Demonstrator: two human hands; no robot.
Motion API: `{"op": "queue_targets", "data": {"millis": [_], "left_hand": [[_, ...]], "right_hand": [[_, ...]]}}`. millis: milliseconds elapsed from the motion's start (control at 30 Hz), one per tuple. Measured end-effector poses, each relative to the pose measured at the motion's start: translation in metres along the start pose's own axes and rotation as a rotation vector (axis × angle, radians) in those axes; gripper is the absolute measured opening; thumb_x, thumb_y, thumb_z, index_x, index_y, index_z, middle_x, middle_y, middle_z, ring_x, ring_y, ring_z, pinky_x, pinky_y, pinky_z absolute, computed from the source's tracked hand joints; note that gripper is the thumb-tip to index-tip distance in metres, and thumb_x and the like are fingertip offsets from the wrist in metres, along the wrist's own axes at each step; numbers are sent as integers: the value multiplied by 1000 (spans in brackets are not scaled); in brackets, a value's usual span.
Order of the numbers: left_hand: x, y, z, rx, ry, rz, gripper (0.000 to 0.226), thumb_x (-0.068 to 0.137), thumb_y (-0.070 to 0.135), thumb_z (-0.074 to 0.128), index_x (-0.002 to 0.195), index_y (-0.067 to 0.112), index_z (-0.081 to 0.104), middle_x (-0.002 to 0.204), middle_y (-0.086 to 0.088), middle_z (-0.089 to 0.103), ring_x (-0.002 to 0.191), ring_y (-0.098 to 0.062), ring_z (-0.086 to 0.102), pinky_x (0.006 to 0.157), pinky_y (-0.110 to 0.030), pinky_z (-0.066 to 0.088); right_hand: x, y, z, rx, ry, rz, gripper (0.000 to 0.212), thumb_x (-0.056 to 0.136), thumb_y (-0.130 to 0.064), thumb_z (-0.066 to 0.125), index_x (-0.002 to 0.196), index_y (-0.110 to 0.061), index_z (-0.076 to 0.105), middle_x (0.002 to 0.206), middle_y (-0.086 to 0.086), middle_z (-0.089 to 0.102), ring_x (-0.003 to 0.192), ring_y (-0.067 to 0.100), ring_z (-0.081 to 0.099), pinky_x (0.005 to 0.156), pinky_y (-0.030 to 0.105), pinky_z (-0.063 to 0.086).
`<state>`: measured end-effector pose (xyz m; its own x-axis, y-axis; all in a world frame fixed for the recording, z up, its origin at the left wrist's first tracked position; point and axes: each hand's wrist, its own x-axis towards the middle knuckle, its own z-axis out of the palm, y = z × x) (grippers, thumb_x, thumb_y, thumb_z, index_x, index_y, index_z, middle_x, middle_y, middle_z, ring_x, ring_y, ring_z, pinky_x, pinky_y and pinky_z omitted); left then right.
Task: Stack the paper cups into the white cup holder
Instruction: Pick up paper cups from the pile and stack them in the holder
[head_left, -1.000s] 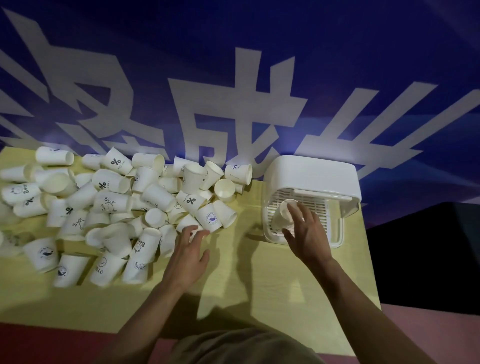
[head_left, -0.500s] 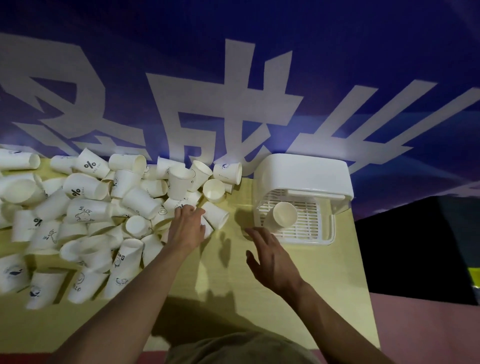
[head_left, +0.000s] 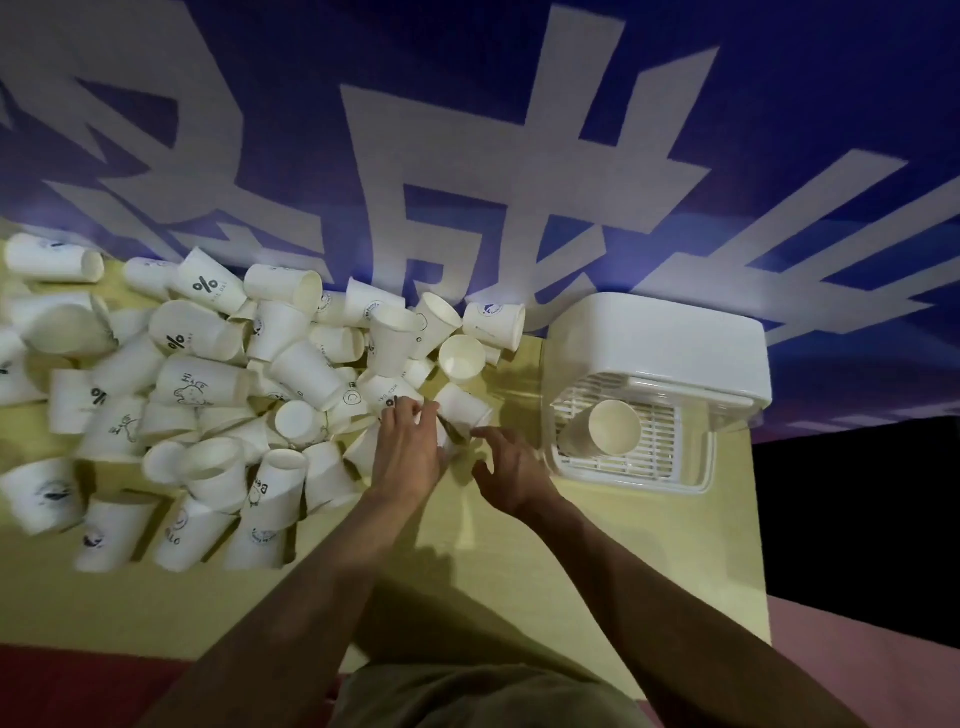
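1. Current step, as I judge it: pick the next paper cup from the right-hand edge of the pile (head_left: 218, 395) and carry it to the white cup holder (head_left: 660, 384).
2. My left hand (head_left: 408, 452) rests on the near edge of the pile, fingertips curled narrowly against a cup with printed lettering (head_left: 387, 392). I cannot tell whether the cup is actually pinched or only touched.
3. My right hand (head_left: 511, 475) is open, fingers spread, holding nothing. Its fingertips are just beside the tipped cup (head_left: 462, 410) lying at the pile's edge.
4. Location of task items: one cup (head_left: 605, 434) already lies on its side on the holder's slatted tray, mouth toward me. All other cups are loose on the yellow table (head_left: 519, 571), left of the holder.
5. Recommended grip: take the tipped cup around its wall, not by the rim. Thin paper will likely crush under a hard squeeze, so I should apply light pressure only.
6. Recommended insertion: align the new cup's base with the open mouth of the cup in the holder, then slide it in along the same axis.
7. Clearance: a bare strip of table lies between pile and holder; I should travel through it.
8. Edges: the holder sits near the table's right edge, with dark floor beyond. I should avoid pushing the holder rightward.
9. The pile backs against the blue banner (head_left: 467, 156); cups may roll if disturbed.
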<state>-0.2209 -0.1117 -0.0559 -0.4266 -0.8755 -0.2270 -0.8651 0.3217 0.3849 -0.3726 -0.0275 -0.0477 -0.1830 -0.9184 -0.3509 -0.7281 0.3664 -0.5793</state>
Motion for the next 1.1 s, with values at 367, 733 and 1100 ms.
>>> {"op": "queue_targets", "data": {"millis": [367,733,1100], "left_hand": [[-25,5,-18,-252,-41,-42,51,90,5,66,136,12,44,111,-13,65,101,-31,62,77,-36,48],[-55,10,-36,-109,57,256,20,79,30,80,81,18,64,115,0,39,110,-17,39,91,-28,49],[-85,72,-66,-162,64,488,19,94,38,64,107,29,54,134,6,39,118,-15,45,67,-31,58]], "right_hand": [[33,0,8,246,38,149,34,91,-25,67,122,-12,70,120,4,71,113,20,66,93,23,48],[-44,-3,-51,141,335,-55,61,88,-22,74,143,-15,48,99,-2,73,89,19,71,81,39,57],[-126,5,-79,32,440,-243,18,92,-36,65,100,-20,65,124,6,49,115,24,47,93,36,45]]}}
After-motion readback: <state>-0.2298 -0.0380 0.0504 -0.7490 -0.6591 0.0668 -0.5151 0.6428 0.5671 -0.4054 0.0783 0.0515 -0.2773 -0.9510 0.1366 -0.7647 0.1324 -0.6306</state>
